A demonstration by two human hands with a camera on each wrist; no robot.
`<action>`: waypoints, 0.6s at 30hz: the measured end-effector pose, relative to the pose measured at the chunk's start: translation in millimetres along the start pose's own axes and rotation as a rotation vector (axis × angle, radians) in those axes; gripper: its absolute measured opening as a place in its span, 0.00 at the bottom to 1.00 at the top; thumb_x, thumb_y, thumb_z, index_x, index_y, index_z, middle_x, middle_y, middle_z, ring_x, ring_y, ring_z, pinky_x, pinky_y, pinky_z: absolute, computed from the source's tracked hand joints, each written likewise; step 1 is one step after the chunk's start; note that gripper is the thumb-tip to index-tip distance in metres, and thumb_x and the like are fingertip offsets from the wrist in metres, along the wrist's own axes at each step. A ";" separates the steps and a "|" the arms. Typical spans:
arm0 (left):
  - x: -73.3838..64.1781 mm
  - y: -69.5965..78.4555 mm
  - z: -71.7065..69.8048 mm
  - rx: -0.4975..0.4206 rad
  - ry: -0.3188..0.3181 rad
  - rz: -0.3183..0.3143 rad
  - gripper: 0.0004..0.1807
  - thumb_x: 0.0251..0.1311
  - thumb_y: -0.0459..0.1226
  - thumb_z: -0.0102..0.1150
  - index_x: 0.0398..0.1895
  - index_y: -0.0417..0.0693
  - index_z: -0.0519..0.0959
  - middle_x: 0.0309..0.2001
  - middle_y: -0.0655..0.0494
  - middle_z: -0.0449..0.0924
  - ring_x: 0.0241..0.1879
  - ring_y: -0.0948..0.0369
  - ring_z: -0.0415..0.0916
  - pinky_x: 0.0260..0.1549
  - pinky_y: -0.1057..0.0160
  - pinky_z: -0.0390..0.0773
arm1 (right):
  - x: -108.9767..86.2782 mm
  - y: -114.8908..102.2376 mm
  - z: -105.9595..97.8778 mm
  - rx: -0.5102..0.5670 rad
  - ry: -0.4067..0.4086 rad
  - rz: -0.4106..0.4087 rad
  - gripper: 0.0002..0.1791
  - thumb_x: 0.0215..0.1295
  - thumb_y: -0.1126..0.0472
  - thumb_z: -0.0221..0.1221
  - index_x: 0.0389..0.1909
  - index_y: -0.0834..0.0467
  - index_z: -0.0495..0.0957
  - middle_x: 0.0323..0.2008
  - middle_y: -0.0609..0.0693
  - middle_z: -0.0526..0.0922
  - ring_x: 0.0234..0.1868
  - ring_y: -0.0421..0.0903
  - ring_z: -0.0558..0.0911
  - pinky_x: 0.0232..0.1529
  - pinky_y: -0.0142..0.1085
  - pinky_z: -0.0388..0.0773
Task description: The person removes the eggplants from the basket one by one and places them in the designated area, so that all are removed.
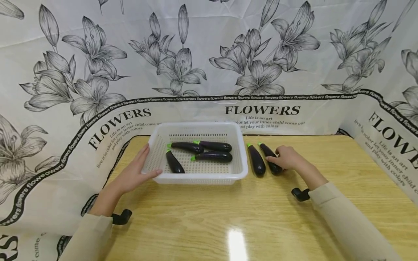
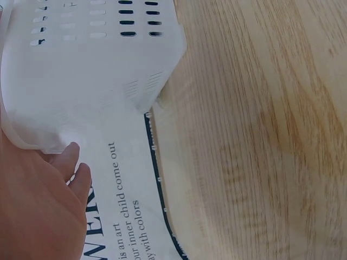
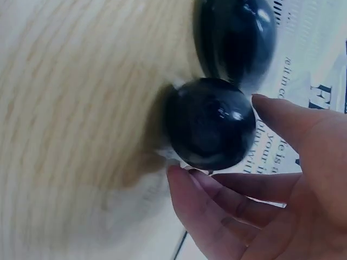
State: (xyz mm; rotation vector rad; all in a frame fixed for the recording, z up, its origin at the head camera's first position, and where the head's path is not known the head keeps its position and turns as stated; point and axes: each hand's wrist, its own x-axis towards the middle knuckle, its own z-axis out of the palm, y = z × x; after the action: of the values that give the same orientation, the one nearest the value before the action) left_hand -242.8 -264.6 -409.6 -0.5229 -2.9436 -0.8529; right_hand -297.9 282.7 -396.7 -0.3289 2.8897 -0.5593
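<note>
A white plastic basket [image 1: 199,176] with slotted walls holds several dark purple eggplants [image 1: 213,156] with green stems. At its front left corner my left hand [image 1: 132,175] holds the rim, thumb along the front edge and fingers at the left side. The left wrist view shows the fingertips beneath the rim of the basket [image 2: 81,81]. Right of the basket, two more eggplants lie on the table side by side. My right hand [image 1: 287,158] grips the outer eggplant [image 3: 209,124], thumb on one side and fingers on the other. The inner eggplant [image 1: 256,161] lies close beside it.
The wood-grain table [image 1: 196,217] extends in front of the basket and to the right. A white cloth [image 1: 202,72] with flower prints and lettering hangs behind the table and along both sides. Black wrist mounts [image 1: 300,194] stick out near both sleeves.
</note>
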 end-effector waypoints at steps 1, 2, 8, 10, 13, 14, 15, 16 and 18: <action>-0.1 -0.5 0.4 -0.001 0.000 0.000 0.59 0.66 0.63 0.58 0.84 0.45 0.37 0.83 0.47 0.31 0.79 0.36 0.41 0.71 0.30 0.51 | -2.0 -0.9 -1.7 0.007 -0.009 0.002 0.34 0.75 0.48 0.57 0.52 0.82 0.72 0.42 0.75 0.81 0.27 0.54 0.84 0.40 0.49 0.83; -0.2 -0.7 0.8 -0.004 0.000 0.000 0.59 0.66 0.63 0.58 0.84 0.45 0.36 0.83 0.47 0.31 0.79 0.36 0.41 0.71 0.30 0.51 | -4.0 -1.8 -3.6 0.011 -0.015 0.001 0.36 0.75 0.49 0.57 0.56 0.84 0.69 0.45 0.77 0.80 0.27 0.55 0.85 0.42 0.52 0.83; -0.4 -1.5 1.7 -0.008 -0.007 -0.002 0.59 0.66 0.63 0.58 0.84 0.46 0.36 0.83 0.48 0.31 0.79 0.35 0.42 0.70 0.29 0.52 | -14.0 -9.5 -15.5 -0.005 0.028 -0.063 0.40 0.74 0.49 0.59 0.63 0.84 0.63 0.42 0.71 0.82 0.35 0.56 0.84 0.45 0.57 0.81; -0.8 -1.2 1.5 -0.007 -0.008 -0.002 0.59 0.66 0.63 0.58 0.84 0.46 0.36 0.83 0.48 0.31 0.78 0.35 0.42 0.70 0.29 0.52 | -16.2 -14.4 -19.3 -0.011 0.065 -0.100 0.40 0.73 0.49 0.60 0.63 0.83 0.64 0.40 0.69 0.82 0.38 0.58 0.83 0.43 0.56 0.81; -0.6 0.0 0.5 -0.009 -0.009 -0.003 0.59 0.66 0.62 0.58 0.84 0.46 0.35 0.83 0.48 0.30 0.79 0.35 0.41 0.70 0.29 0.52 | -19.5 -25.2 -25.3 -0.024 0.111 -0.146 0.39 0.73 0.50 0.61 0.64 0.82 0.64 0.41 0.68 0.82 0.40 0.60 0.82 0.42 0.56 0.80; -0.2 0.7 0.2 -0.011 -0.010 -0.003 0.59 0.66 0.62 0.58 0.84 0.46 0.35 0.83 0.48 0.30 0.79 0.35 0.41 0.70 0.29 0.52 | -21.0 -29.6 -27.4 -0.027 0.120 -0.159 0.39 0.73 0.50 0.61 0.65 0.81 0.64 0.42 0.69 0.82 0.41 0.61 0.82 0.42 0.56 0.80; 0.1 1.1 0.1 -0.013 -0.010 -0.001 0.59 0.66 0.62 0.58 0.84 0.46 0.35 0.83 0.48 0.30 0.79 0.35 0.41 0.71 0.29 0.52 | -22.5 -34.7 -29.1 -0.029 0.126 -0.171 0.39 0.73 0.50 0.61 0.66 0.80 0.64 0.44 0.70 0.81 0.42 0.61 0.82 0.43 0.56 0.80; 0.2 1.5 -0.1 -0.012 -0.009 -0.001 0.59 0.66 0.62 0.58 0.84 0.45 0.35 0.83 0.48 0.30 0.79 0.35 0.41 0.71 0.29 0.52 | -24.2 -40.6 -30.6 -0.028 0.132 -0.185 0.38 0.73 0.51 0.61 0.67 0.79 0.64 0.45 0.70 0.81 0.44 0.62 0.82 0.43 0.56 0.80; -0.1 1.4 0.2 -0.016 -0.009 0.000 0.59 0.66 0.62 0.59 0.84 0.45 0.36 0.83 0.47 0.30 0.78 0.35 0.42 0.70 0.29 0.52 | -27.8 -52.6 -32.3 -0.020 0.139 -0.209 0.37 0.73 0.51 0.61 0.68 0.77 0.64 0.49 0.70 0.80 0.47 0.62 0.81 0.46 0.56 0.80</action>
State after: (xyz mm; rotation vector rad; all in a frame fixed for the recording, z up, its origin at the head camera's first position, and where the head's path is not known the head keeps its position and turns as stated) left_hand -242.2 -263.4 -409.1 -0.5294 -2.9472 -0.8764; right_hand -268.7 253.1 -343.3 -0.6245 3.0155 -0.6091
